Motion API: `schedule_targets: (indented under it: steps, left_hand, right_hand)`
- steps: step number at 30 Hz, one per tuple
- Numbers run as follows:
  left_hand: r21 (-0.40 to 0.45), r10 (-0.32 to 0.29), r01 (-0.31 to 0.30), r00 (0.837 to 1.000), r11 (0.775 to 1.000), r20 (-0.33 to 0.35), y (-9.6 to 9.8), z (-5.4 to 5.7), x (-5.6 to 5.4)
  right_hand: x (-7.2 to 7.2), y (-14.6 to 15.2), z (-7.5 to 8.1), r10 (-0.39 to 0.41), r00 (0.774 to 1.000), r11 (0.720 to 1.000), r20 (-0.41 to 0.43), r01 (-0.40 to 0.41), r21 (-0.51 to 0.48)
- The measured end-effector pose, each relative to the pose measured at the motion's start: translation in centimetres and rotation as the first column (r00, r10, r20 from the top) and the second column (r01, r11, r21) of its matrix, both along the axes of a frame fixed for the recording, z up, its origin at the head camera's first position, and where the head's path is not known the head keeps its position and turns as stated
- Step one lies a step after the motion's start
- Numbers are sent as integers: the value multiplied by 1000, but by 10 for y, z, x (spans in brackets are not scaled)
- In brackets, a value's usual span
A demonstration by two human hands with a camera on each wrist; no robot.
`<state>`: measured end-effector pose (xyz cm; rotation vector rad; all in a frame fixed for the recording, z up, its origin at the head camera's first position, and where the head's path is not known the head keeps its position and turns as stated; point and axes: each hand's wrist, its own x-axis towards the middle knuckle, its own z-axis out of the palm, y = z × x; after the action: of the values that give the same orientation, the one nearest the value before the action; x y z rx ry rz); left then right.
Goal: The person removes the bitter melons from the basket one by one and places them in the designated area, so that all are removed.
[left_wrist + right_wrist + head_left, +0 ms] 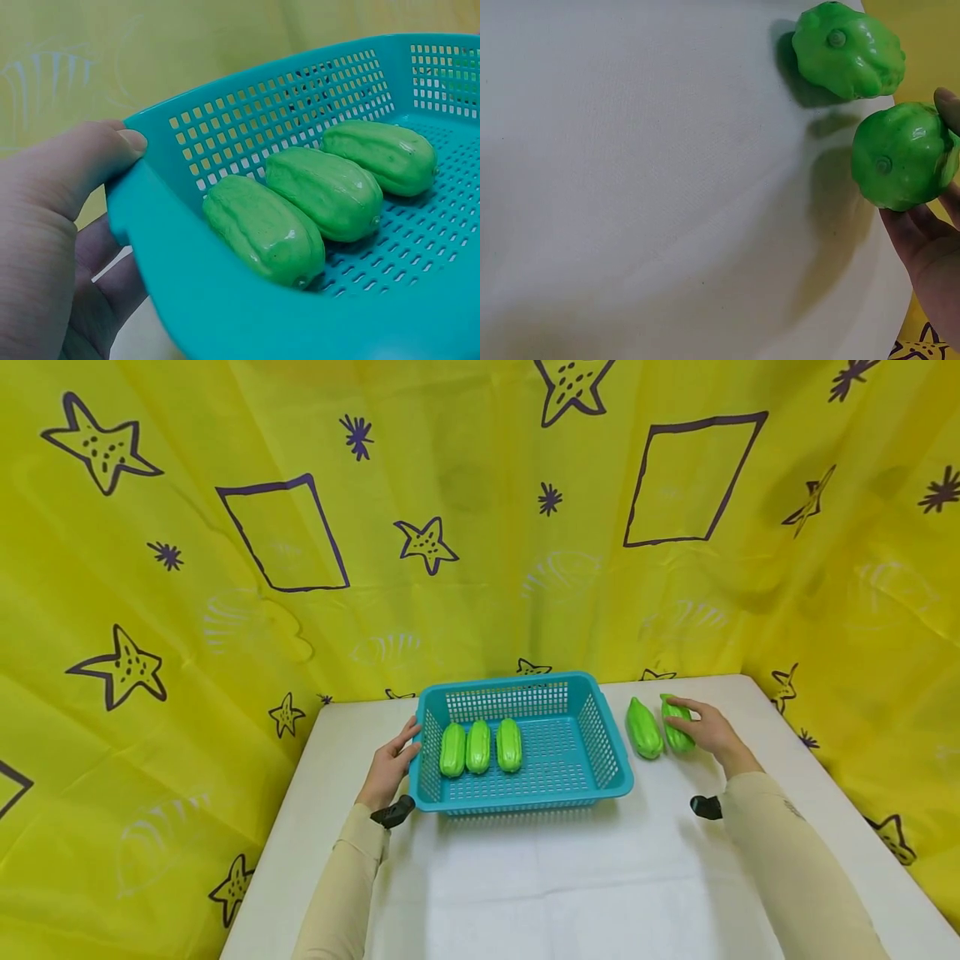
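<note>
A turquoise plastic basket (517,804) with perforated sides stands on the table. My left hand (388,767) grips its left rim, thumb on top and fingers outside, as the left wrist view shows. Inside, three glossy, ridged green papayas (478,747) lie side by side in the left half. To the right of the basket, my right hand (708,732) holds another green papaya (900,161) between thumb and fingers. Just left of it, a further papaya (643,729) lies on the table with its pointed end toward the back.
The white table (555,893) meets a yellow curtain (480,610) with starfish drawings along its back and sides. A dark wrist mount (393,812) sits at my left wrist, close to the basket's front left corner. Another dark mount (706,807) is at the right wrist.
</note>
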<state>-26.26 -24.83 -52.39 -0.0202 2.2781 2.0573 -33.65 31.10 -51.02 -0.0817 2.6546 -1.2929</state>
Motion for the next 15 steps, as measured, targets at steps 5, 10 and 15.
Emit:
schedule_targets:
  steps: [5,10,15]
  left_hand:
    - [-8,3,-3,1000,1000,-26,1,1,1]
    - [-2,7,-7,999,1000,-34,2,1,2]
    - [6,9,-9,999,1000,-34,2,1,2]
  right_hand:
    - [-1,0,-3,16,1000,1000,-11,-16,6]
    - [-5,-1,-7,49,998,999,-39,-48,25]
    - [-7,-3,-11,84,995,996,-51,-82,46]
